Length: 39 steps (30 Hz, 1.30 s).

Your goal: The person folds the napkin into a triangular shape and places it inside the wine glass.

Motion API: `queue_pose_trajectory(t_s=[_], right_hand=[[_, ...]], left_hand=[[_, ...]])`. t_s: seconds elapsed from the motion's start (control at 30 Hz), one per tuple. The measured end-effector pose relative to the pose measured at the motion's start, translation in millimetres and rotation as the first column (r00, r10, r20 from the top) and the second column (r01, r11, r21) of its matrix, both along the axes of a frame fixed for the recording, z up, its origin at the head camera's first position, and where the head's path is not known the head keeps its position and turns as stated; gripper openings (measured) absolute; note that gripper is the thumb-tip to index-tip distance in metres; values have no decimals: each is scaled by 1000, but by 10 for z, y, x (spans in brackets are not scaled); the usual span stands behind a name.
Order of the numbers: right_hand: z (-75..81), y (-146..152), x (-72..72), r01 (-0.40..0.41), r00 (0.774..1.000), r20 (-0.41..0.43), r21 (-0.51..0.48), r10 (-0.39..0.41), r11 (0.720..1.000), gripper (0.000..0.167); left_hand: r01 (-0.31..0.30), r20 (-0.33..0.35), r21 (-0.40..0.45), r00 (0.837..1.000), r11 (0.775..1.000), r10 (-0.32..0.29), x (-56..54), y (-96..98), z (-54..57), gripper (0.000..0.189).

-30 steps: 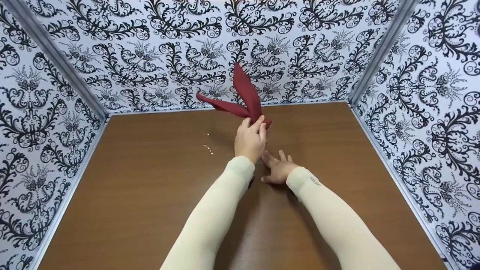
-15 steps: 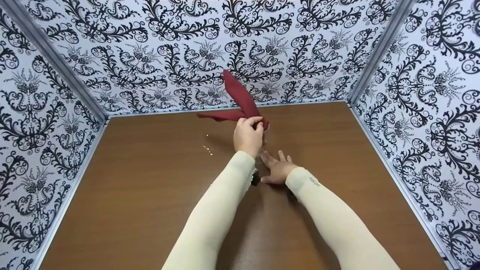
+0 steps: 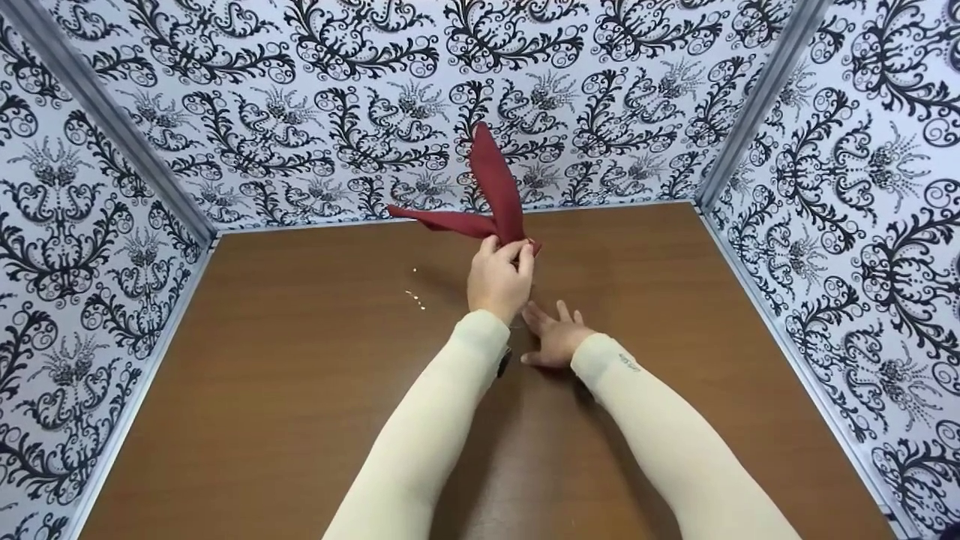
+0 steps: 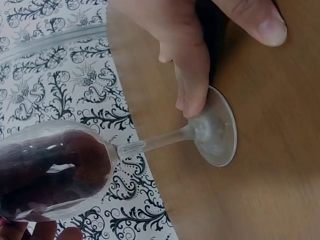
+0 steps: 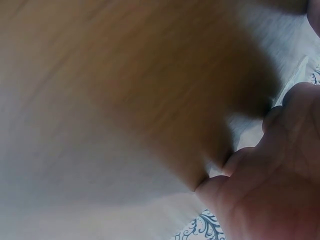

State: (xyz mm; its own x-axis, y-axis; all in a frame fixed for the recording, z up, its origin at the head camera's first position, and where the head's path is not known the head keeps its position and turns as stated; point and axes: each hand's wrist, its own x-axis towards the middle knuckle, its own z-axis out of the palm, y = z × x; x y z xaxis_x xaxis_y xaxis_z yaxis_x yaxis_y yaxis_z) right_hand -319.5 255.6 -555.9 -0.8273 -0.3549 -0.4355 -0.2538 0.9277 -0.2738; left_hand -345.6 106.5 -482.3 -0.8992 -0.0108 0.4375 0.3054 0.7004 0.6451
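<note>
A stemmed wine glass (image 4: 135, 147) stands on the wooden table, its bowl holding dark red folded cloth. Above the rim, a red cloth napkin (image 3: 499, 184) spreads two pointed ends, one upward and one leftward. My left hand (image 3: 499, 277) pinches the napkin at the rim with curled fingers; some of its fingertips (image 4: 42, 230) show beside the bowl in the left wrist view. Low on the table, my right hand (image 3: 555, 337) lies with fingers spread, its fingertips touching the glass's round foot (image 4: 220, 132). In the head view, the left hand and forearm hide most of the glass.
The brown table (image 3: 300, 375) has small bright specks (image 3: 415, 298) left of the hands. Patterned black-and-white walls (image 3: 255, 112) enclose its back and sides, with grey metal posts (image 3: 765, 97) at the corners.
The napkin's ends first dip down and left, then rise again as my left hand shifts slightly at the rim. My right hand stays in place at the foot.
</note>
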Motion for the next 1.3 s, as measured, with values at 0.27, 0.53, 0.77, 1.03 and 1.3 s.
queue_pose_trajectory(t_s=[0.27, 0.53, 0.77, 1.03, 1.3], right_hand=[[11, 1, -20, 7, 1000, 9, 25, -8, 1000, 99], [24, -7, 2, 19, 1000, 4, 9, -19, 1000, 99], [32, -14, 15, 14, 1000, 4, 14, -14, 1000, 99], [19, -8, 11, 16, 1000, 4, 5, -16, 1000, 99], [4, 10, 0, 25, 999, 32, -5, -25, 1000, 101]], left_hand=[[19, 13, -62, 1000, 998, -18, 35, -28, -26, 36], [25, 24, -97, 999, 995, -23, 28, -49, -54, 36], [42, 15, -92, 999, 995, -41, 29, -75, -92, 37], [48, -11, -104, 999, 993, -49, 23, -85, -111, 39], [61, -21, -104, 998, 993, -63, 27, -96, -138, 43]])
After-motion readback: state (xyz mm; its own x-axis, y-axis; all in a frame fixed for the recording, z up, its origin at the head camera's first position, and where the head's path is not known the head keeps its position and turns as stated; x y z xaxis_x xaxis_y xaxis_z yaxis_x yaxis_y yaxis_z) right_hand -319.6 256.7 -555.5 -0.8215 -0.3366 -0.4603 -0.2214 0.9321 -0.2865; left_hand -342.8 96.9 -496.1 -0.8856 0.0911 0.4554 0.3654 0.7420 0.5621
